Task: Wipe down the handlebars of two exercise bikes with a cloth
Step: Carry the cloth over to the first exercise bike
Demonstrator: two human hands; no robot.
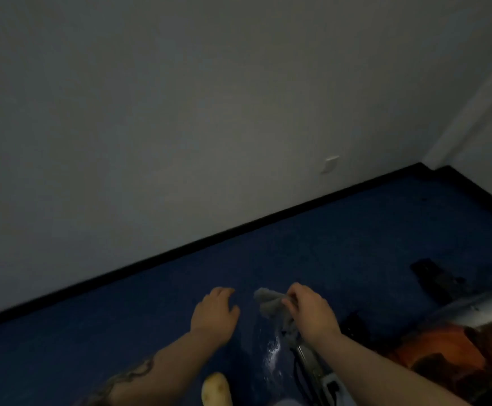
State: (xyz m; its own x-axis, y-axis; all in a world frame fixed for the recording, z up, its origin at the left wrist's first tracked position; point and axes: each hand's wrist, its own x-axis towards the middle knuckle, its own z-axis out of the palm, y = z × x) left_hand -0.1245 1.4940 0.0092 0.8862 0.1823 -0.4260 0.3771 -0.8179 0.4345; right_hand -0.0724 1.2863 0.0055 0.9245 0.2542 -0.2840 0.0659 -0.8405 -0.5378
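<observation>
My right hand (pixel 312 313) is closed on a crumpled grey cloth (pixel 269 303), which sticks out to the left of my fingers, low in the middle of the dim view. My left hand (pixel 214 315) hovers beside it, fingers slightly curled and apart, holding nothing. An exercise bike with an orange and silver body (pixel 450 344) lies at the lower right, and a metal post of it (pixel 307 358) runs under my right wrist. The handlebars are not clearly visible; the cloth and my hand cover the top of the post.
Dark blue floor (pixel 341 238) meets a pale wall (pixel 180 112) along a black skirting board. A black bike foot (pixel 432 276) rests on the floor at right. A yellowish shoe tip (pixel 217 389) shows at the bottom edge. A small wall plate (pixel 329 164) is far back.
</observation>
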